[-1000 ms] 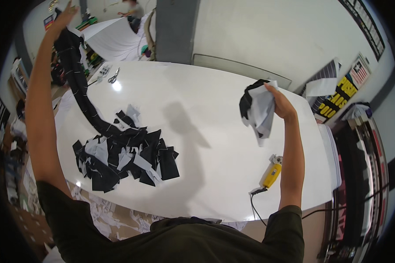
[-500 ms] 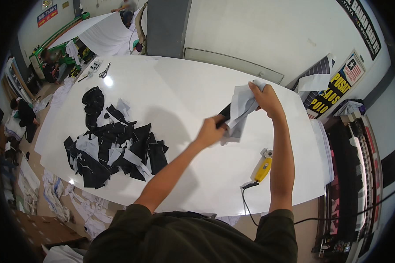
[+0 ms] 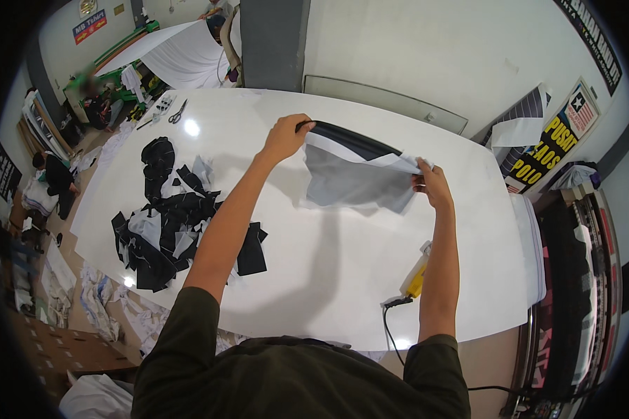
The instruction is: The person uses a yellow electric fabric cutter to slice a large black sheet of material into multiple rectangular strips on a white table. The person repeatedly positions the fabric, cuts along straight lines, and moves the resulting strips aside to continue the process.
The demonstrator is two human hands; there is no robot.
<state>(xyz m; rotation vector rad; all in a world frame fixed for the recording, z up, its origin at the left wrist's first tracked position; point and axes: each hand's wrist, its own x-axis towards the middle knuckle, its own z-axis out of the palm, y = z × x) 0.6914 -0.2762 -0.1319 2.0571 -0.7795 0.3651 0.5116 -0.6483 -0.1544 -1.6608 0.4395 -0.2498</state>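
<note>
Between my two hands a piece of fabric (image 3: 360,180), grey with a black, partly folded upper edge, is stretched out above the white table (image 3: 370,279). My left hand (image 3: 286,138) pinches its upper left corner. Its right end is gripped by my right hand (image 3: 433,184). Left of my left forearm lies a heap of black and grey fabric scraps (image 3: 164,227), partly hidden by that arm. Close beside my right forearm rests a yellow electric cutter (image 3: 416,281) with a black cord, partly covered by the arm.
Scissors (image 3: 178,112) lie at the table's far left. Rolls of material (image 3: 566,279) stand off the right edge, and a striped roll (image 3: 521,129) leans at the wall. White scraps (image 3: 101,307) litter the floor at left. Several people (image 3: 57,178) are beyond the table's left side.
My left hand has moved left and up, my right hand slightly lower. The fabric, bunched before, is now spread wide between them. The view has shifted a little.
</note>
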